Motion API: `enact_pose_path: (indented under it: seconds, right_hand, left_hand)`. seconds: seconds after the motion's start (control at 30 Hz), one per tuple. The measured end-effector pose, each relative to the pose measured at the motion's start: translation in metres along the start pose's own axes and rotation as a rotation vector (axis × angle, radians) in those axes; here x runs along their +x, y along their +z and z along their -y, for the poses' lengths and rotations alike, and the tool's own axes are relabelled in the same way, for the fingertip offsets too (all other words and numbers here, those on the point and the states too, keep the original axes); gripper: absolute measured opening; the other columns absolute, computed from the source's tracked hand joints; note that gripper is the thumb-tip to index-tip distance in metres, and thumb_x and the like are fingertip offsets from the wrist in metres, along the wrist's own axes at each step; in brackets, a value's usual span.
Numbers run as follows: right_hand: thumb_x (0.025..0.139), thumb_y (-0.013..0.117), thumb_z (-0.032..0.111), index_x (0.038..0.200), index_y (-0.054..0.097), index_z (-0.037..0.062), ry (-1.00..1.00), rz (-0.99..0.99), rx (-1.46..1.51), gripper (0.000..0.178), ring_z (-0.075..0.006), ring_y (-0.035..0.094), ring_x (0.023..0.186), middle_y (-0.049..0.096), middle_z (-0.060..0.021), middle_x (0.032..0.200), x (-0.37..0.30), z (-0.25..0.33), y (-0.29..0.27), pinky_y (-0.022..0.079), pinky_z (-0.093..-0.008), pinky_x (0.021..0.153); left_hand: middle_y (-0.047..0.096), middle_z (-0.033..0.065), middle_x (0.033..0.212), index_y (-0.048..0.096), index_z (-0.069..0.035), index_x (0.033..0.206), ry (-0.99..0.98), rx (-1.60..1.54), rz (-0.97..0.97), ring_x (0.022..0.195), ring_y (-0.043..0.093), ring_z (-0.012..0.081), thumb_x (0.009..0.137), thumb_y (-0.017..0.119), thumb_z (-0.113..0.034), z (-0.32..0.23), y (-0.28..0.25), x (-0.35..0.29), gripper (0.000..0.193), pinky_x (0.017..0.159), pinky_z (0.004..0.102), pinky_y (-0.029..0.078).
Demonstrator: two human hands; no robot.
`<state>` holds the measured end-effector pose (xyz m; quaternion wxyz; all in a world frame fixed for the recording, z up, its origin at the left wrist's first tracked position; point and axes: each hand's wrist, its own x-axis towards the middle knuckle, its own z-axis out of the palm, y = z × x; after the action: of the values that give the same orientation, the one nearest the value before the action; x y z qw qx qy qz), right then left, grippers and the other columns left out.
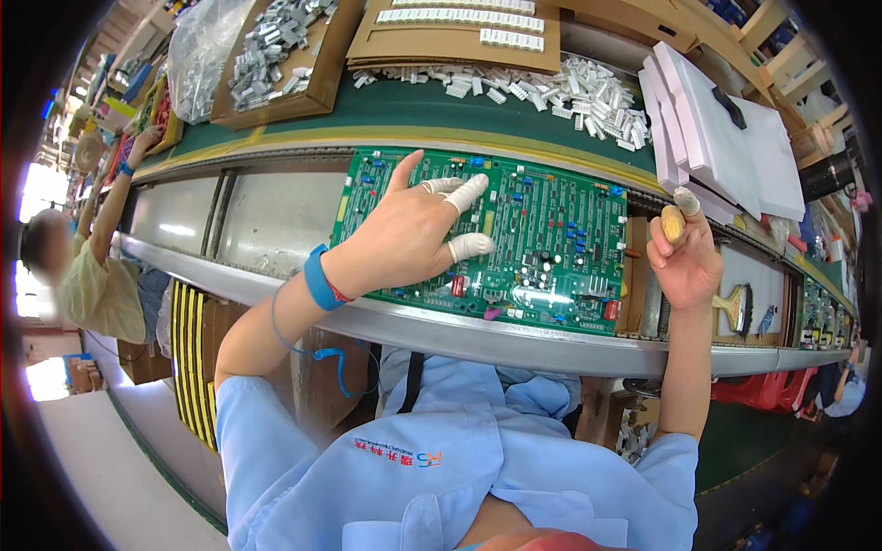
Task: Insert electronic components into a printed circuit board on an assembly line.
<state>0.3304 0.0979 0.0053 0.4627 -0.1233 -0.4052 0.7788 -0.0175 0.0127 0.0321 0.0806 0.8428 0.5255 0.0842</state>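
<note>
Glossy and green, the circuit board (560,220) lies flat across the metal rails (551,332) right in front of the person, studded with blue, red and white components, a shiny patch of light bouncing off its near edge. Behind it, on a smooth green surface (395,115), there's a loose heap of ridged white plastic pieces (602,101), with more white blocks (459,18) in neat rows on brown cardboard (404,46). To the left, an open cardboard box (326,78) holds angular, silvery metal parts (271,60) beside a crinkled clear bag (207,69); to the right lean thick, matte white slabs (726,138).

And here are the hands! The left hand (404,230) spreads over the board's left half, palm down, grasping nothing that shows: one bare finger points out, pale covers sheathe others and the thumb, and whether the tips touch the surface I can't tell. A smooth blue band (320,278) circles that wrist. The right hand (686,257) is up beside the board's right end, clear of it, fingers half curled, a yellow cover and a whitish one on the tips; whether it grips something small, I can't tell.
</note>
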Motion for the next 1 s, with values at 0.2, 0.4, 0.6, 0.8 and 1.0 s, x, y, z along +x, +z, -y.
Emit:
enact_pose_path:
  seconds: [0.2,0.4,0.6,0.8,1.0]
  right_hand:
    - [0.092,0.062,0.026,0.131,0.05,-0.0041,-0.133,0.093,-0.188,0.051,-0.0177,0.056,0.074,0.064,-0.013,0.094,0.005,0.038,0.007,0.046,-0.027,0.059]
    - [0.092,0.061,0.017,0.119,0.063,0.0033,-0.223,-0.274,-1.19,0.031,-0.0093,0.058,0.079,0.069,-0.0071,0.101,0.073,0.119,-0.009,0.044,-0.0231,0.065]
    - [0.088,0.065,0.019,0.11,0.068,0.009,-0.204,-0.152,-1.511,0.024,-0.0122,0.062,0.076,0.071,-0.0035,0.09,0.128,0.075,0.02,0.048,-0.0266,0.066]
    - [0.084,0.065,0.021,0.097,0.065,0.0065,-0.162,0.129,-2.1,0.02,-0.0343,0.064,0.093,0.066,-0.0139,0.098,0.158,-0.043,0.038,0.051,-0.0473,0.076]
    - [0.086,0.065,0.029,0.091,0.063,0.0054,-0.292,-0.008,-2.232,0.024,-0.0347,0.064,0.088,0.065,-0.0129,0.096,0.184,-0.079,0.018,0.052,-0.045,0.071]
  left_hand:
    - [0.067,0.0156,0.105,0.065,-0.012,0.116,0.066,0.049,-0.203,0.111,0.06,0.0286,0.086,0.068,-0.021,0.039,-0.025,0.038,0.032,0.113,0.0511,0.023]
    - [0.067,0.013,0.101,0.067,-0.009,0.108,-0.039,0.046,-0.2,0.101,0.061,0.0311,0.084,0.065,-0.012,0.115,-0.005,0.089,0.024,0.099,0.043,0.041]
    - [0.062,0.0111,0.102,0.067,-0.013,0.107,-0.109,0.022,-0.26,0.097,0.061,0.0315,0.087,0.062,-0.018,0.126,0.012,0.111,0.021,0.082,0.042,0.05]
    - [0.062,0.016,0.096,0.068,-0.008,0.107,-0.068,0.206,-0.304,0.091,0.062,0.0351,0.088,0.062,-0.023,0.13,0.02,0.114,0.024,0.081,0.0435,0.05]
    - [0.062,0.0206,0.112,0.057,-0.001,0.124,-0.303,-0.093,-0.039,0.105,0.061,0.032,0.085,0.065,-0.007,0.117,-0.003,0.117,0.041,0.092,0.0376,0.048]
